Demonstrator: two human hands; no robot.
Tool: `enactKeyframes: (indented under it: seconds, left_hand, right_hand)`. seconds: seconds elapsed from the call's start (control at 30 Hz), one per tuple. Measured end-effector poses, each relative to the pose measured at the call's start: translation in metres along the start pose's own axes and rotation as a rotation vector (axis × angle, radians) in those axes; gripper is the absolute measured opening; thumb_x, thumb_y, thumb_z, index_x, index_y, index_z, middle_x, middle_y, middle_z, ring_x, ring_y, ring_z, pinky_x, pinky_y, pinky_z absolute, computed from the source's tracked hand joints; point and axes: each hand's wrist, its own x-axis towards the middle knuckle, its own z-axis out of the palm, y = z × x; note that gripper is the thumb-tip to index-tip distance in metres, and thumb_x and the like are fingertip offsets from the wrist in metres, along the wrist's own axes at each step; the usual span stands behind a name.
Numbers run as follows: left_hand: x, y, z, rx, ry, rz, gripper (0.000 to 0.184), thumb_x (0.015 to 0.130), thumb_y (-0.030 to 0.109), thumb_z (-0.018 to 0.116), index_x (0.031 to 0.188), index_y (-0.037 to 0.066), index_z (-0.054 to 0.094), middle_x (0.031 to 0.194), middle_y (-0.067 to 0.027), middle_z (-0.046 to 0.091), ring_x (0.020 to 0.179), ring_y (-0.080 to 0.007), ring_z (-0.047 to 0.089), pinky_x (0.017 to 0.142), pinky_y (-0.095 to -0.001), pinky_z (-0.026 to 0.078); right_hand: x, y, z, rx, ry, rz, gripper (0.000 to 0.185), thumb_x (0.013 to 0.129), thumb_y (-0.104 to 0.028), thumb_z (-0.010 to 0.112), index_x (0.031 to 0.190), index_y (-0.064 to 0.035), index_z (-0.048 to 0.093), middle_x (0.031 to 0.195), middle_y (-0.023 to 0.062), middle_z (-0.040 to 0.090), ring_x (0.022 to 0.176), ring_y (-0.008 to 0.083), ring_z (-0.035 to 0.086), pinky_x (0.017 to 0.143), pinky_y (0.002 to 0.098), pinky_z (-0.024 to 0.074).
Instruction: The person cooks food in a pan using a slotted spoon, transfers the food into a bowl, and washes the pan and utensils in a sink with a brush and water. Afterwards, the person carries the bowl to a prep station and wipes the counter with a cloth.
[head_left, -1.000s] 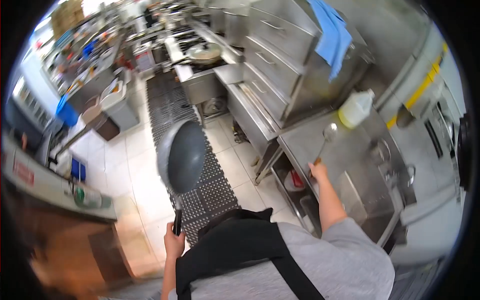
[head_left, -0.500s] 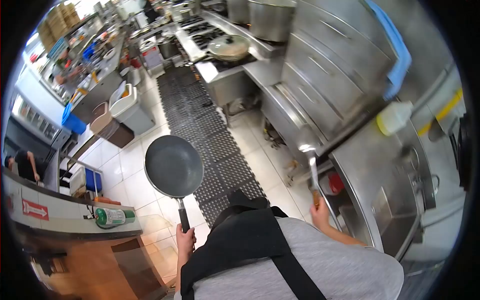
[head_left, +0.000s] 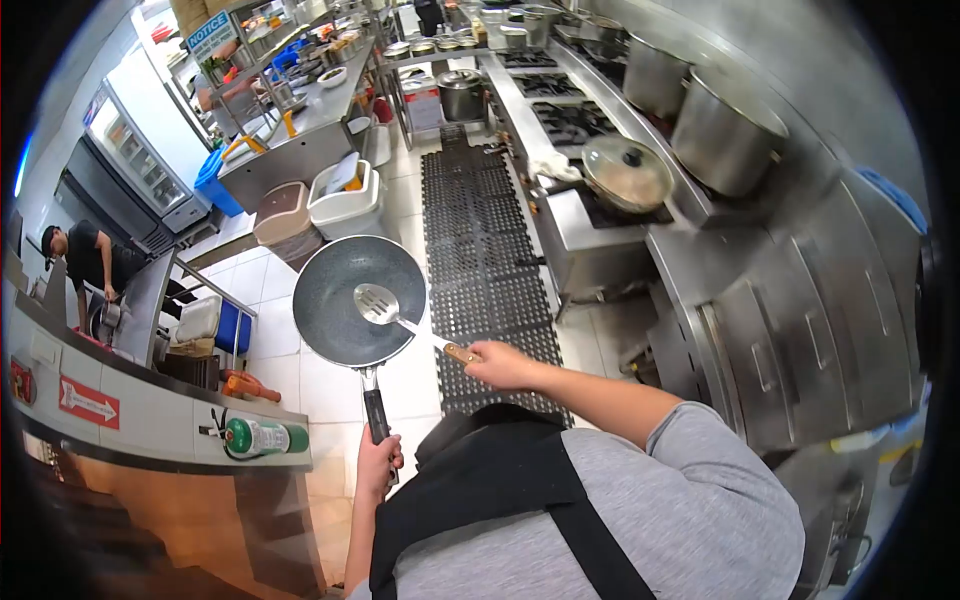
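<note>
My left hand (head_left: 377, 464) is closed around the black handle of a dark grey frying pan (head_left: 335, 318), held out in front of me over the floor. The pan's inside faces up and no food shows in it. In my right hand (head_left: 498, 365) is a slotted spoon (head_left: 378, 305) with a wooden handle, gripped by that handle. Its perforated metal bowl is over the inside of the pan; whether it touches the surface I cannot tell.
A black rubber mat (head_left: 485, 270) runs along the aisle. On the right stand a stove with a lidded pan (head_left: 628, 178) and a large stockpot (head_left: 728, 130). Bins (head_left: 345, 205) line the left, near a fire extinguisher (head_left: 265, 437). A person (head_left: 100, 262) works at the left counter.
My view has turned right-to-left toward the stove aisle. My right hand has brought the slotted spoon from the sink side on the right across to the pan. The left hand keeps the pan.
</note>
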Motion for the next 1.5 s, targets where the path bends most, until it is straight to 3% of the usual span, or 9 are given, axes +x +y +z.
enactKeyframes:
  seconds: [0.13, 0.23, 0.47, 0.53, 0.7, 0.87, 1.03, 1.27, 1.5]
  left_hand:
    - [0.086, 0.052, -0.011, 0.014, -0.062, 0.039, 0.023, 0.076, -0.001, 0.055, 0.092, 0.006, 0.039, 0.058, -0.0039, 0.046, 0.040, -0.0114, 0.043, 0.036, -0.0234, 0.035]
    - [0.171, 0.094, -0.011, 0.066, -0.164, 0.014, 0.026, 0.075, 0.000, 0.057, 0.093, 0.006, 0.039, 0.058, -0.0036, 0.046, 0.040, -0.0113, 0.043, 0.037, -0.0237, 0.035]
    - [0.339, 0.185, 0.043, 0.205, -0.494, -0.058, 0.038, 0.076, 0.002, 0.057, 0.109, 0.001, 0.039, 0.056, -0.0020, 0.045, 0.041, -0.0108, 0.043, 0.039, -0.0246, 0.035]
    - [0.381, 0.205, 0.071, 0.206, -0.562, -0.057, 0.030, 0.075, 0.004, 0.058, 0.099, 0.004, 0.039, 0.056, -0.0031, 0.045, 0.039, -0.0111, 0.042, 0.038, -0.0247, 0.034]
    - [0.488, 0.242, 0.136, 0.199, -0.748, -0.124, 0.042, 0.076, 0.003, 0.057, 0.114, 0.003, 0.037, 0.059, -0.0035, 0.046, 0.041, -0.0109, 0.043, 0.039, -0.0229, 0.034]
    - [0.574, 0.291, 0.198, 0.244, -0.854, -0.173, 0.054, 0.079, 0.003, 0.056, 0.126, 0.000, 0.030, 0.057, -0.0020, 0.048, 0.044, -0.0095, 0.045, 0.043, -0.0223, 0.037]
    - [0.661, 0.329, 0.231, 0.295, -0.891, -0.188, 0.061, 0.080, 0.003, 0.057, 0.130, -0.005, 0.024, 0.058, -0.0011, 0.048, 0.045, -0.0082, 0.045, 0.044, -0.0224, 0.038]
    - [0.785, 0.354, 0.227, 0.320, -0.859, -0.227, 0.044, 0.081, 0.007, 0.062, 0.117, 0.000, 0.037, 0.057, 0.0000, 0.047, 0.042, -0.0078, 0.045, 0.041, -0.0220, 0.036]
    - [0.968, 0.326, 0.191, 0.389, -0.734, -0.397, 0.033, 0.078, 0.002, 0.058, 0.105, 0.003, 0.039, 0.058, -0.0027, 0.048, 0.044, -0.0104, 0.048, 0.041, -0.0254, 0.039]
  right_hand:
    - [0.083, -0.005, -0.003, 0.222, -0.003, -0.012, 0.040, 0.078, -0.017, 0.054, 0.114, 0.0006, 0.052, 0.079, 0.0114, 0.059, 0.059, 0.0191, 0.054, 0.055, 0.0339, 0.0447]
    - [0.126, -0.020, -0.039, 0.497, -0.057, 0.024, 0.066, 0.083, -0.012, 0.056, 0.140, -0.0058, 0.023, 0.082, 0.0048, 0.054, 0.059, 0.0087, 0.051, 0.050, 0.0230, 0.0437]
    - [0.203, -0.018, -0.119, 0.723, 0.118, 0.049, 0.065, 0.088, -0.011, 0.053, 0.142, -0.0085, 0.017, 0.105, 0.0120, 0.056, 0.074, 0.0125, 0.056, 0.061, 0.0235, 0.0469]
    - [0.224, -0.013, -0.141, 0.859, 0.248, 0.113, 0.064, 0.090, -0.011, 0.052, 0.142, -0.0093, 0.016, 0.110, 0.0138, 0.055, 0.078, 0.0142, 0.058, 0.064, 0.0246, 0.0475]
    - [0.285, 0.004, -0.205, 0.977, 0.401, 0.149, 0.063, 0.090, -0.011, 0.051, 0.142, -0.0120, 0.015, 0.107, 0.0130, 0.056, 0.078, 0.0145, 0.057, 0.064, 0.0248, 0.0470]
    - [0.341, 0.012, -0.276, 1.042, 0.581, 0.214, 0.047, 0.091, -0.013, 0.050, 0.131, -0.0061, 0.028, 0.099, 0.0100, 0.056, 0.075, 0.0140, 0.056, 0.062, 0.0254, 0.0459]
    - [0.413, 0.017, -0.342, 1.043, 0.509, 0.264, 0.025, 0.095, -0.025, 0.046, 0.112, -0.0073, 0.043, 0.092, 0.0078, 0.055, 0.074, 0.0150, 0.056, 0.062, 0.0266, 0.0454]
    - [0.567, 0.044, -0.401, 1.265, 0.299, 0.449, 0.023, 0.095, -0.031, 0.046, 0.106, -0.0108, 0.048, 0.082, 0.0047, 0.057, 0.070, 0.0152, 0.055, 0.059, 0.0258, 0.0435]
    - [0.732, 0.089, -0.406, 0.928, 0.281, 0.787, 0.013, 0.093, -0.024, 0.048, 0.088, -0.0128, 0.042, 0.059, -0.0043, 0.041, 0.045, 0.0047, 0.032, 0.039, 0.0200, 0.0241]
